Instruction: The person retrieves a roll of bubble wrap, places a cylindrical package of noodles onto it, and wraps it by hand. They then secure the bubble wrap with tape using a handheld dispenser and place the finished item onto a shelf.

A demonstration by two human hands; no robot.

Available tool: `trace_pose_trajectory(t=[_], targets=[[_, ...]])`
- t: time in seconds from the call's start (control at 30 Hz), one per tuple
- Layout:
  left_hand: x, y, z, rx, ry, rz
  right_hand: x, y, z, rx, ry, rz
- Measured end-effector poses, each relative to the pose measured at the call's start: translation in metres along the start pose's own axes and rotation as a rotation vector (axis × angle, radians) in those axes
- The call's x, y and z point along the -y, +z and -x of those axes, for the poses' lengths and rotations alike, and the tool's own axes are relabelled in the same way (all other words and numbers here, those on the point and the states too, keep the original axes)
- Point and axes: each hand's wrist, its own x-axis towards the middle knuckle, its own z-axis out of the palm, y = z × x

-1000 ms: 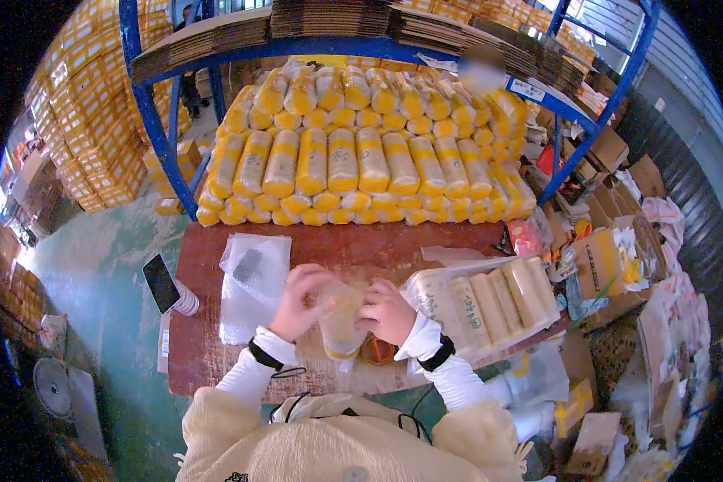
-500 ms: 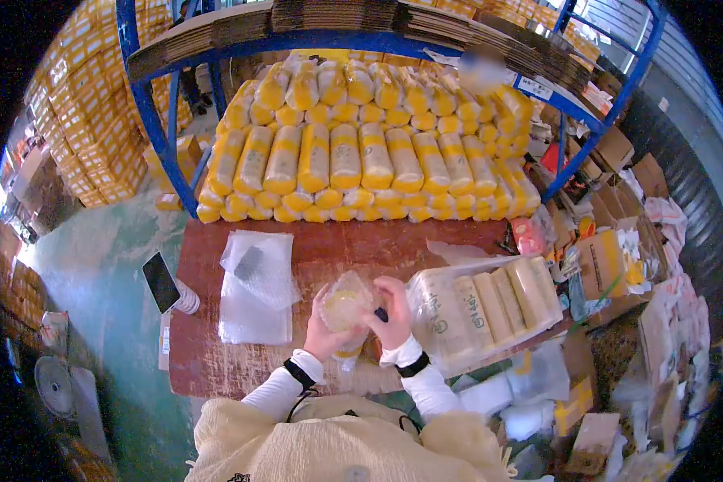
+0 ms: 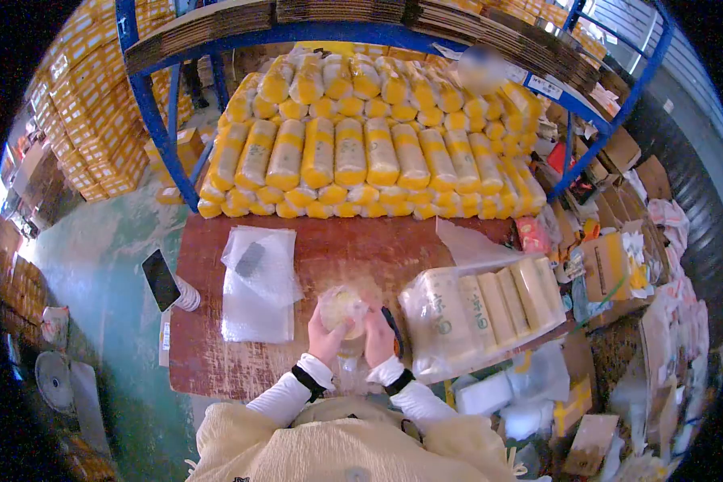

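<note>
Between my two hands stands a round package wrapped in clear plastic (image 3: 342, 312), its pale yellowish end facing up toward me. My left hand (image 3: 324, 334) is closed around its left side, thumb lying across the front. On the opposite side, my right hand (image 3: 378, 331) grips the wrap near the upper edge. Just right of that hand, a dark tool with a curved black and orange edge (image 3: 398, 328) lies on the table; its kind is unclear. The lower part of the package is partly hidden by my fingers.
Bubble-wrap sheets (image 3: 257, 297) lie on the red table (image 3: 197, 321) at left, near a phone on a stand (image 3: 161, 279). To the right sits a clear bag of paper-wrapped packs (image 3: 482, 313). Yellow-banded rolls (image 3: 351, 153) are stacked behind, under a blue shelf frame (image 3: 157, 120).
The loose plastic at the package's top has been drawn in, and its end looks rounder and flatter. My right hand has come lower and closer to the left, uncovering more of the dark tool.
</note>
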Motion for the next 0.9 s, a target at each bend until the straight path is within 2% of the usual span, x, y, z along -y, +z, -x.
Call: trace_pose_trajectory(t=[0.1,0.13,0.23,0.37,0.47,0.53,0.63,0.73,0.83,0.9], targets=[[-0.002,-0.002,0.004,-0.005,-0.075,0.021,-0.029,-0.04,-0.024,0.346,0.317,0.111],[-0.002,-0.002,0.004,-0.006,-0.091,0.028,-0.063,-0.052,-0.038,0.453,0.388,0.015],[0.001,-0.006,0.002,0.036,-0.085,0.016,-0.048,-0.052,-0.061,0.686,0.283,-0.074],[0.005,-0.008,0.005,0.058,-0.133,0.041,-0.005,-0.035,-0.079,0.986,0.301,0.012],[0.024,-0.011,0.003,0.042,-0.142,0.092,-0.007,-0.028,-0.084,1.109,0.127,0.289],[0.023,-0.009,-0.002,-0.005,-0.108,0.022,0.008,-0.021,-0.079,1.073,0.125,0.354],[0.009,-0.001,0.001,0.044,-0.19,0.187,0.009,-0.02,-0.076,1.014,0.101,0.373],[0.006,0.003,0.0,0.125,-0.006,-0.026,0.012,-0.023,-0.072,0.951,0.035,0.418],[-0.035,0.014,0.008,0.284,0.042,-0.171,-0.002,-0.029,-0.074,0.921,-0.096,0.476],[-0.042,0.011,0.009,0.324,0.275,-0.536,-0.015,-0.032,-0.072,0.869,-0.122,0.43]])
